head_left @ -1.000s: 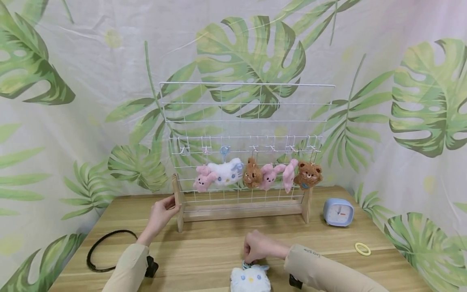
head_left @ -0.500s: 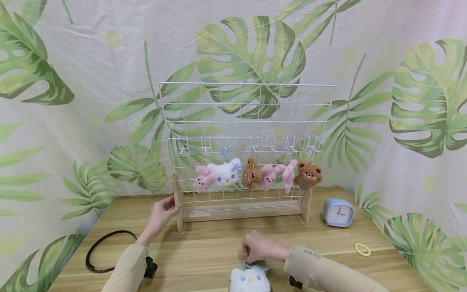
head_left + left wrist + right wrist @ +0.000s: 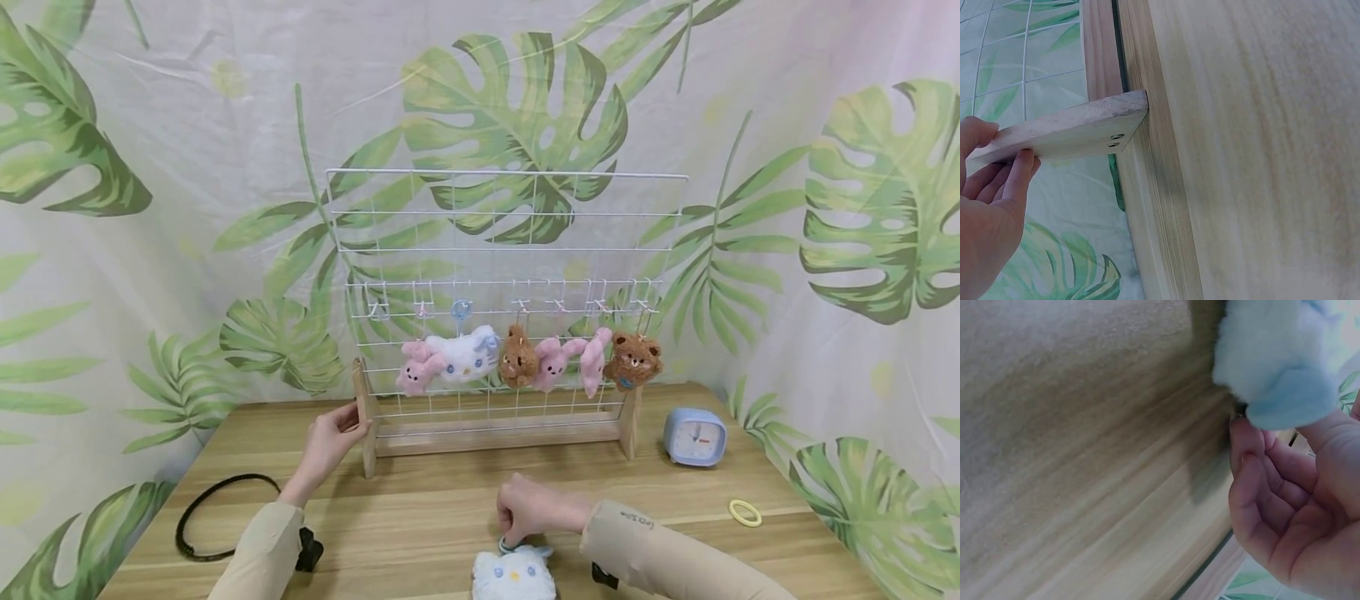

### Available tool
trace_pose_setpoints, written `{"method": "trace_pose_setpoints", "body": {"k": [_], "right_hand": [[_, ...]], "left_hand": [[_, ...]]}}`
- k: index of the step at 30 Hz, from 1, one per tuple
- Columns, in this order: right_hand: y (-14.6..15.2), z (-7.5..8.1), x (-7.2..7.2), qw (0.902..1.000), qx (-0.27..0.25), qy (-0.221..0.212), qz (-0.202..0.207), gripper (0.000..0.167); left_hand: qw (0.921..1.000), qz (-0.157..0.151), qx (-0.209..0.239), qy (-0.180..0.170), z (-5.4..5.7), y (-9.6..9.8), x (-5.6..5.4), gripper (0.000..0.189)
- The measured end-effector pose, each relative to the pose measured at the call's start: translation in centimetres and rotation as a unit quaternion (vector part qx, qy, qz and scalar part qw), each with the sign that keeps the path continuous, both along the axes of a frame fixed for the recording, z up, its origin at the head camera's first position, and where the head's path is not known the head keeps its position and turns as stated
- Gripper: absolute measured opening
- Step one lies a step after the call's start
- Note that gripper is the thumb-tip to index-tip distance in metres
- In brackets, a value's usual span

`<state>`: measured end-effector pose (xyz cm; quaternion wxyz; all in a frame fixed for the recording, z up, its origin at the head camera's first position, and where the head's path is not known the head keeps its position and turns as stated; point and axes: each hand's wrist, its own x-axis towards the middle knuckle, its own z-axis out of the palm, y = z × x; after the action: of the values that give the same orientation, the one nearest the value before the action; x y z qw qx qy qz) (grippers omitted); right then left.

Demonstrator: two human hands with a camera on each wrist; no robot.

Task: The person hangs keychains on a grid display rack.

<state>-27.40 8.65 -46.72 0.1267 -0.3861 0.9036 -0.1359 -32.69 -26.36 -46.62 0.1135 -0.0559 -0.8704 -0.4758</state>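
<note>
My left hand (image 3: 330, 439) pinches the left wooden upright (image 3: 365, 417) of a white wire grid rack (image 3: 510, 212), thumb on one face and fingers on the other in the left wrist view. Low in front of the rack, my right hand (image 3: 528, 507) pinches the top of a fluffy white cat plush keychain (image 3: 514, 575). Its face is toward the head camera, and the frame's lower edge cuts it off. In the right wrist view the plush's pale blue part (image 3: 1294, 400) hides the thumb tip and most of the ring.
Hooks on the rack carry several plush keychains, among them a white cat (image 3: 468, 357), a pink plush (image 3: 420, 368) and a brown bear (image 3: 636, 360). A blue alarm clock (image 3: 696, 437) and yellow ring (image 3: 746, 512) lie right. A black hoop-shaped cord (image 3: 187, 521) lies left.
Almost nothing differs. My right hand and the plush have shifted very slightly, while my left hand stays on the upright.
</note>
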Motion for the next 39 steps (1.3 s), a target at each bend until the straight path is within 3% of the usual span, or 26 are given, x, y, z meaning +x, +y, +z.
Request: {"method": "trace_pose_setpoints", "body": {"k": [11, 15, 19, 27, 39], "right_hand": [[0.8, 0.2, -0.3, 0.9996, -0.026, -0.007, -0.004, 0.017], [1.1, 0.6, -0.2, 0.9974, -0.067, -0.025, 0.013, 0.015], [1.5, 1.7, 0.0, 0.9925, -0.108, -0.046, 0.035, 0.013], [2.0, 4.0, 0.4, 0.9873, -0.136, -0.060, 0.058, 0.009], [1.1, 7.9, 1.3, 0.9834, -0.169, -0.015, 0.064, 0.010]], "left_hand": [[0.9999, -0.005, 0.013, 0.005, 0.3, 0.0, -0.1, 0.050], [0.9999, -0.005, 0.012, 0.003, 0.2, 0.0, -0.2, 0.049], [0.9999, -0.008, 0.015, 0.002, 0.3, 0.0, -0.1, 0.050], [0.9997, -0.013, 0.022, -0.001, 0.2, 0.0, -0.2, 0.050], [0.9994, -0.010, 0.029, -0.014, 0.0, -0.1, 0.0, 0.051]]}}
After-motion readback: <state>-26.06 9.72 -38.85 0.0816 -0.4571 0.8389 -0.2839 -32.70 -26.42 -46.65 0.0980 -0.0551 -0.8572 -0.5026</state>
